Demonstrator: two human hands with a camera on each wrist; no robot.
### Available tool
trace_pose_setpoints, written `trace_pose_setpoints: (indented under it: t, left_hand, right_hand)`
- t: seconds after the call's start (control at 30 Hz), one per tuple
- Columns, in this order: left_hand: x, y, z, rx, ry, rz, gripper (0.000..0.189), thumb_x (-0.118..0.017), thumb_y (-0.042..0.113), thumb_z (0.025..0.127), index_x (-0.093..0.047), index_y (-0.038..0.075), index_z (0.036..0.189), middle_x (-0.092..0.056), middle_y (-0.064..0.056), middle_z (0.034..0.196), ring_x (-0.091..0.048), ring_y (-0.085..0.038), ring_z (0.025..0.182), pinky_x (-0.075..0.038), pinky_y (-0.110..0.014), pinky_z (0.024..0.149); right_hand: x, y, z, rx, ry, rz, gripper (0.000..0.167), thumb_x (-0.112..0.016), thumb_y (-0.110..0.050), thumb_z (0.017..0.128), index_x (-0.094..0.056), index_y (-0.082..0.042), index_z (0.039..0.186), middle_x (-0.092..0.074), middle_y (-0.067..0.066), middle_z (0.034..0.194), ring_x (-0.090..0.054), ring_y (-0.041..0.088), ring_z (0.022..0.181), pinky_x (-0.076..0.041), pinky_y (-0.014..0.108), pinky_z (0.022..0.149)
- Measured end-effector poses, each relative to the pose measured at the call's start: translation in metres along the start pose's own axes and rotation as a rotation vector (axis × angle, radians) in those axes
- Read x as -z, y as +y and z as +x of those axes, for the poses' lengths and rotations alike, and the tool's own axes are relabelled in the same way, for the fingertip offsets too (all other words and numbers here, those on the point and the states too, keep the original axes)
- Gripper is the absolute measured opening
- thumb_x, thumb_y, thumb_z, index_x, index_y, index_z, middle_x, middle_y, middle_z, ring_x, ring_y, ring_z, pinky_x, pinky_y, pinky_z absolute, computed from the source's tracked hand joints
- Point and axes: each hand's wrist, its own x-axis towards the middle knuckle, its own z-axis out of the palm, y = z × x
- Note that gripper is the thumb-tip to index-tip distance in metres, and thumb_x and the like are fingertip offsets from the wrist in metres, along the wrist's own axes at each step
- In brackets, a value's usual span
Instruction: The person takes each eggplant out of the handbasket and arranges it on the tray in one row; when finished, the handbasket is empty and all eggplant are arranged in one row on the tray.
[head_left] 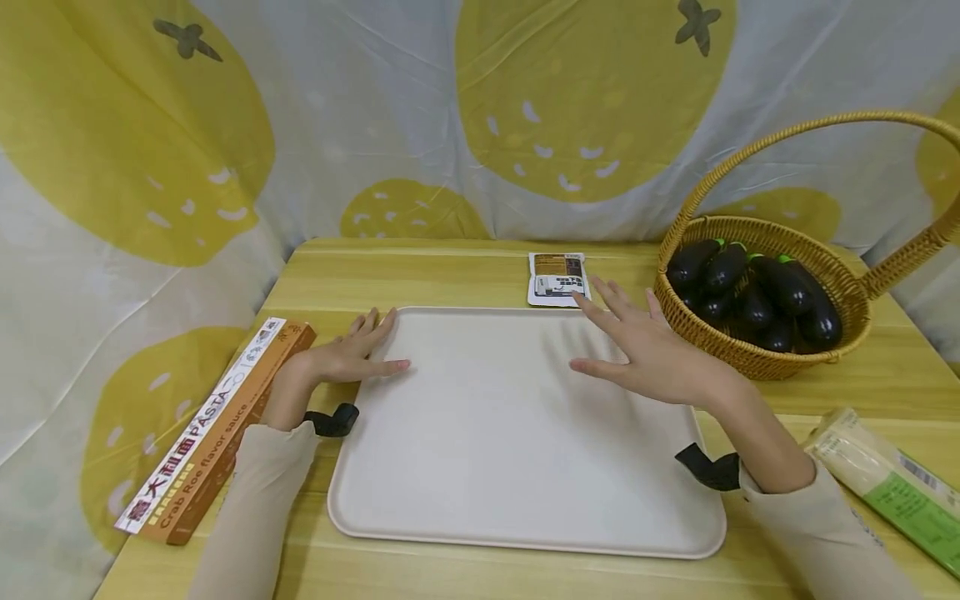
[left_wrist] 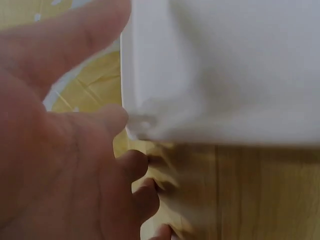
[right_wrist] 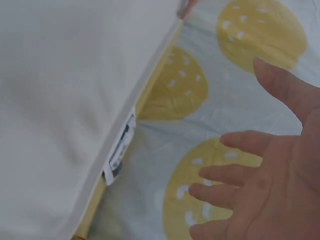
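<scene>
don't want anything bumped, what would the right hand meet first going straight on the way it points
Probably the packet just past the far edge of the tray, judging by where the right hand points. Its height is unclear, so it may pass over.

Pale, creased cloth [head_left: 397, 100] is hanging behind the bench [head_left: 420, 275] and along both sides, showing large yellow fruit prints [head_left: 592, 83]. Bench top is showing yellowish wood grain. Soft light is falling across both.
</scene>
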Motion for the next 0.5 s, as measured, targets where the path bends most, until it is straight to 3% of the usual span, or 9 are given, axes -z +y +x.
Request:
trace_pose_setpoints:
  t: [0.13,0.27,0.4,0.5]
  left_hand:
    - [0.004,-0.004,-0.004,-0.012,-0.022,-0.005,0.125,-0.075,0.059,0.088,0.011,0.014,0.166,0.022,-0.024,0.17,0.022,-0.047,0.157,0.005,-0.079,0.119]
    - [0.008,-0.009,-0.008,-0.051,-0.059,-0.02,0.14,-0.09,0.047,0.077,0.013,0.014,0.166,0.024,-0.024,0.17,0.022,-0.048,0.157,0.0,-0.08,0.119]
    - [0.01,-0.013,-0.01,-0.082,-0.094,-0.049,0.149,-0.097,0.036,0.07,0.015,0.015,0.165,0.027,-0.022,0.169,0.026,-0.047,0.155,-0.001,-0.08,0.118]
    - [0.01,-0.015,-0.011,-0.095,-0.109,-0.084,0.152,-0.099,0.031,0.067,0.015,0.016,0.165,0.029,-0.021,0.169,0.028,-0.046,0.155,-0.001,-0.08,0.118]
  right_hand:
    - [0.023,0.01,-0.012,-0.021,-0.034,0.067,0.086,-0.06,-0.056,0.1,-0.018,-0.023,0.167,0.001,0.011,0.176,0.003,0.043,0.162,0.01,0.069,0.125]
    - [0.042,0.03,-0.022,-0.05,-0.017,0.096,0.08,-0.06,-0.05,0.103,-0.021,-0.021,0.167,-0.006,0.013,0.176,-0.006,0.045,0.161,-0.01,0.072,0.124]
    - [0.058,0.056,-0.032,-0.104,0.015,0.076,0.075,-0.058,-0.048,0.104,-0.023,-0.022,0.166,-0.013,0.016,0.174,-0.021,0.048,0.157,-0.029,0.072,0.115]
    - [0.068,0.075,-0.036,-0.176,0.03,0.05,0.076,-0.055,-0.05,0.105,-0.021,-0.021,0.167,-0.016,0.021,0.173,-0.025,0.053,0.152,-0.032,0.073,0.11]
